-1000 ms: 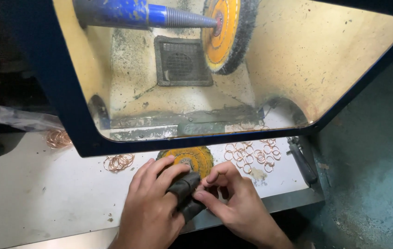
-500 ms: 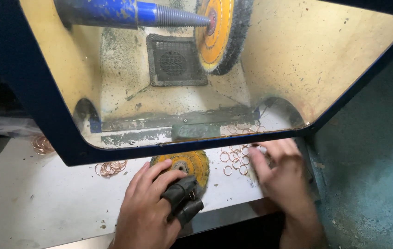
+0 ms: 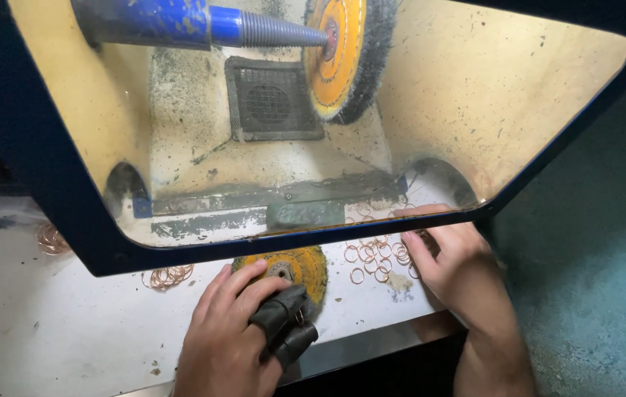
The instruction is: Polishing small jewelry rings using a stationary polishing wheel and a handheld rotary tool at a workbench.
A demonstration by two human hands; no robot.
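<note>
A: Start at the left: what are those coppery loops by the hood's edge?

B: A small heap of thin copper rings (image 3: pixel 168 276) on the white bench (image 3: pixel 48 331), parked out of your way. Your left hand (image 3: pixel 228 342) rests next to them, flat and loose, gripping nothing. Two of its fingers wear dark guards (image 3: pixel 283 323), likely to spare the skin from abrasion.

A: And the yellow disc just past those fingers?

B: A spare buffing wheel (image 3: pixel 291 266), lying flat on the bench under the hood's rim, touching your guarded fingertips, so it's within easy reach.

A: Then the right side?

B: More loose rings (image 3: pixel 371 256) lie scattered, spread thin so you can pick out one. Your right hand (image 3: pixel 456 265) lies over their far edge, fingers curled down; I can't tell whether it has pinched one. Above, the mounted wheel (image 3: pixel 346 51) sits on its spindle inside the hood (image 3: pixel 70 220).
</note>
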